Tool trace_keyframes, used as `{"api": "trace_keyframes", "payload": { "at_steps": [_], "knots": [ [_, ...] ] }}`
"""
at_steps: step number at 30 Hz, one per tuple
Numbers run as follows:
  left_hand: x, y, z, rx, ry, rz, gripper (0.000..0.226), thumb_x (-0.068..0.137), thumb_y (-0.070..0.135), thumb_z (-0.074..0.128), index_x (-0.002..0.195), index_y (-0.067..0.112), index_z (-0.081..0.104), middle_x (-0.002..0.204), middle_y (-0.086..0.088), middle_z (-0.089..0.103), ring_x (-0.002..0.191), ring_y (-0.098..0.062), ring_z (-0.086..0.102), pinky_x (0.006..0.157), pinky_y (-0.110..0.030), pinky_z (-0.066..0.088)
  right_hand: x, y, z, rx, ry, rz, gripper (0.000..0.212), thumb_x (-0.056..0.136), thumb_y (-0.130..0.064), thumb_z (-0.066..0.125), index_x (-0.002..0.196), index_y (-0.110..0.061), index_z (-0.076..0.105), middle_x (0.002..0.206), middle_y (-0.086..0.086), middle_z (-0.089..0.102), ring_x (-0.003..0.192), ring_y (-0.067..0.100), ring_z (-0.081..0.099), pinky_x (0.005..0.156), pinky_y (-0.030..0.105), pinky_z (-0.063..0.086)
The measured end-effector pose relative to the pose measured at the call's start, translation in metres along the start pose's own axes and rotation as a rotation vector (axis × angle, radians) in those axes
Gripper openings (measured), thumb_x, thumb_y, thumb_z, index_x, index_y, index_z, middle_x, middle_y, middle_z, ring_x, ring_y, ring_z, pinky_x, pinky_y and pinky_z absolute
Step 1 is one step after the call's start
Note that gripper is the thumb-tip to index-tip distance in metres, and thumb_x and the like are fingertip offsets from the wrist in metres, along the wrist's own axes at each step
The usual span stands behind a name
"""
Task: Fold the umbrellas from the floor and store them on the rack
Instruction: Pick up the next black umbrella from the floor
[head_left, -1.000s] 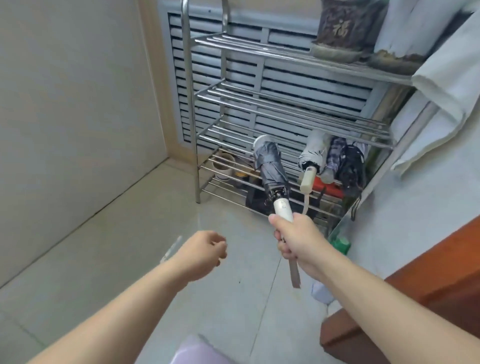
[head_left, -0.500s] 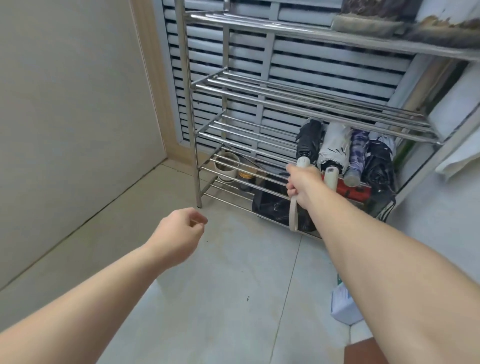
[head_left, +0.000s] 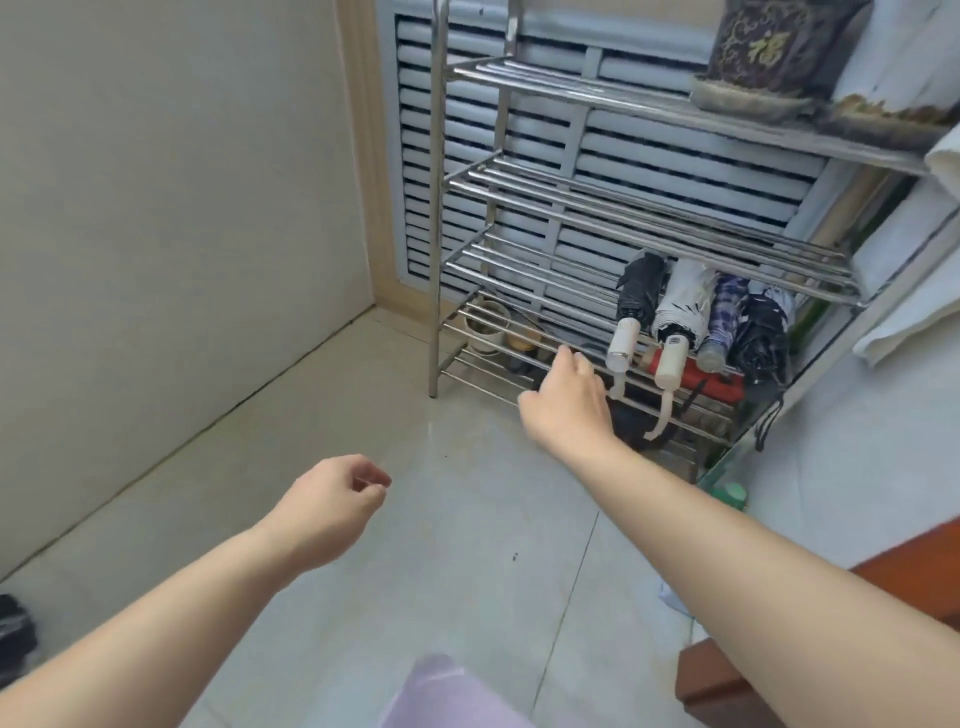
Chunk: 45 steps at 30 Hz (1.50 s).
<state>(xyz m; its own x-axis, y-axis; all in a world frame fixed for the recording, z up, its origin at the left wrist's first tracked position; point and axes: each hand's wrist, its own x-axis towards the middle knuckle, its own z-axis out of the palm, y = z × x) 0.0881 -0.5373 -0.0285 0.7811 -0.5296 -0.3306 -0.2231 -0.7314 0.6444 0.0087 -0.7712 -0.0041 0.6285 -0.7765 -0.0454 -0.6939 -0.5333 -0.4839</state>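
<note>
My right hand (head_left: 569, 397) is reaching out in front of the metal rack (head_left: 597, 208); it is holding nothing; its fingers are spread loose and a little bent, with the back of the hand facing me. The dark grey umbrella (head_left: 638, 293) is lying folded on a low shelf of the rack, just to the right of my right hand and a bit higher; its white handle (head_left: 622, 345) is pointing toward me and sticking out past the shelf bars; my hand is near that handle but is not touching it.

Three more folded umbrellas are lying beside the grey one on the same shelf, all side by side; next to it is a white umbrella (head_left: 683, 301) with a cream handle and a cream strap hanging down; then a blue checked umbrella (head_left: 724, 312); then a black umbrella (head_left: 761, 338) at the far right. A red thing (head_left: 706, 376) is lying on the shelf under the handles; I cannot tell what it is.

My left hand (head_left: 327, 506) is hanging lower and well away from the rack, over the pale floor (head_left: 441, 571); its fingers are curled in loosely and it is holding nothing. A small cup (head_left: 485, 325) is sitting at the left end of the bottom shelves. A dark boot (head_left: 758, 57) is standing on the top shelf.
</note>
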Motion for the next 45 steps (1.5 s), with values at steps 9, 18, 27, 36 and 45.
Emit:
{"api": "trace_keyframes", "payload": {
  "at_steps": [9,18,27,36,45],
  "knots": [
    [-0.191,-0.237,-0.06,-0.224,0.044,-0.507,0.031,0.096,0.026,0.06,0.126,0.019,0.061,0.12,-0.002,0.067,0.105,-0.019,0.066,0.083,-0.025,0.051,-0.222,-0.168,0.121,-0.164,-0.831,-0.428,0.048,0.097,-0.03,0.058,0.144,-0.021,0.053,0.148,0.0,0.054,0.136,0.021,0.049,0.112,0.032,0.039],
    [-0.194,-0.439,-0.064,-0.885,0.505,-0.935,0.063,0.084,0.025,0.053,0.145,0.018,0.042,0.105,-0.009,0.061,0.083,-0.026,0.059,0.076,-0.033,0.049,-0.302,-0.274,0.3,-0.109,-1.068,-0.563,0.057,0.1,-0.017,0.051,0.155,-0.019,0.035,0.154,0.008,0.045,0.139,0.023,0.046,0.112,0.031,0.038],
    [-0.101,-0.512,-0.055,-1.249,0.964,-0.931,0.076,0.094,-0.002,0.048,0.16,0.029,0.028,0.159,-0.001,0.04,0.137,-0.028,0.048,0.114,-0.037,0.039,-0.272,-0.35,0.455,-0.207,-0.854,-1.001,0.058,0.096,-0.024,0.057,0.152,-0.017,0.042,0.159,0.004,0.036,0.144,0.03,0.035,0.118,0.04,0.032],
    [-0.098,-0.525,-0.037,-1.474,1.15,-0.928,0.08,0.097,-0.012,0.031,0.156,0.042,0.029,0.154,0.01,0.033,0.128,-0.013,0.044,0.103,-0.03,0.035,-0.35,-0.438,0.584,-0.609,-0.77,-1.475,0.059,0.101,-0.022,0.046,0.156,-0.019,0.025,0.151,0.005,0.044,0.145,0.036,0.025,0.123,0.058,0.005],
    [-0.092,-0.484,-0.035,-1.401,1.108,-0.808,0.07,0.098,-0.007,0.035,0.152,0.039,0.038,0.146,0.01,0.045,0.136,-0.014,0.048,0.097,-0.028,0.039,-0.272,-0.384,0.523,-0.462,-0.53,-1.586,0.027,0.102,-0.033,0.053,0.127,-0.023,0.054,0.117,0.001,0.053,0.107,0.027,0.048,0.09,0.041,0.041]
  ]
}}
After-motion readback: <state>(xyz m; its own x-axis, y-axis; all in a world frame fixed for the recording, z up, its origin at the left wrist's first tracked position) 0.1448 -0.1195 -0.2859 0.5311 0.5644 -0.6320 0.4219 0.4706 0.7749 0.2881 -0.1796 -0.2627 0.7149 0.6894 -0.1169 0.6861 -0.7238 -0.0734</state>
